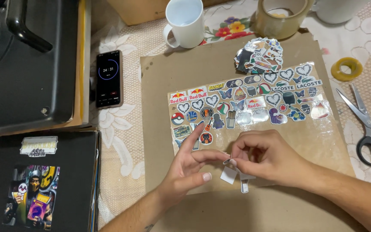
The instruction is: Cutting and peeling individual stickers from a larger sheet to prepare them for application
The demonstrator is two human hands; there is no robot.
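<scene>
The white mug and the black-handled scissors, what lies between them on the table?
In the head view, between white mug and scissors: a packing tape roll and loose sticker pile.

Sticker [227, 161] mostly hidden between fingers [237, 162]

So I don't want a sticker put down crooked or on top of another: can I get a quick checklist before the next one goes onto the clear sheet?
1. Sticker pinched by both hands, left hand and right hand: ok.
2. Backing fully peeled off: cannot tell, white pieces hang below the fingers.
3. Bare space on the clear sheet under the rows: ok.
4. Sheet lying flat on the brown paper: ok.
5. Scissors lie off the sheet: ok.
</scene>
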